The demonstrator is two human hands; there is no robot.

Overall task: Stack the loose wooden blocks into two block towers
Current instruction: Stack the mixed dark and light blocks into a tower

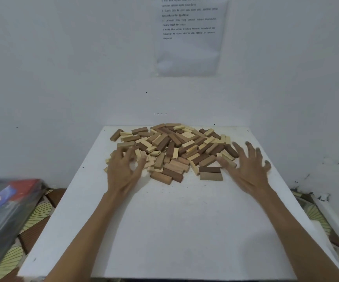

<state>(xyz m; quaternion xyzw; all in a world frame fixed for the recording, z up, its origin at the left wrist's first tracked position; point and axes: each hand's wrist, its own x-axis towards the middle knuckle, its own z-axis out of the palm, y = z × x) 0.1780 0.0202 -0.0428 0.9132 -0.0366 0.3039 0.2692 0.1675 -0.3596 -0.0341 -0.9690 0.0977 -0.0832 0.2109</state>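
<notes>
Head view: we judged the wooden blocks (172,151) light, stiff, smooth, best pinched across their long sides; our left hand (123,169) curled, blurred, over the near-left edge of their pile (184,139), grip unclear; our right hand (247,165) spread wide at the pile's right edge; the white table (164,231) lay beneath the pile.

1. Left forearm (95,231): bare along all that shows, slim, narrowing toward the wrist.
2. Right forearm (291,231): likewise bare and slim, uncovered from the wrist to the picture's lower edge.
3. Left hand (123,169): bare, with long thin fingers; their tips are smeared by blur.
4. Right hand (247,169): bare and long-fingered; blur hides the nails and any finer marks.
</notes>
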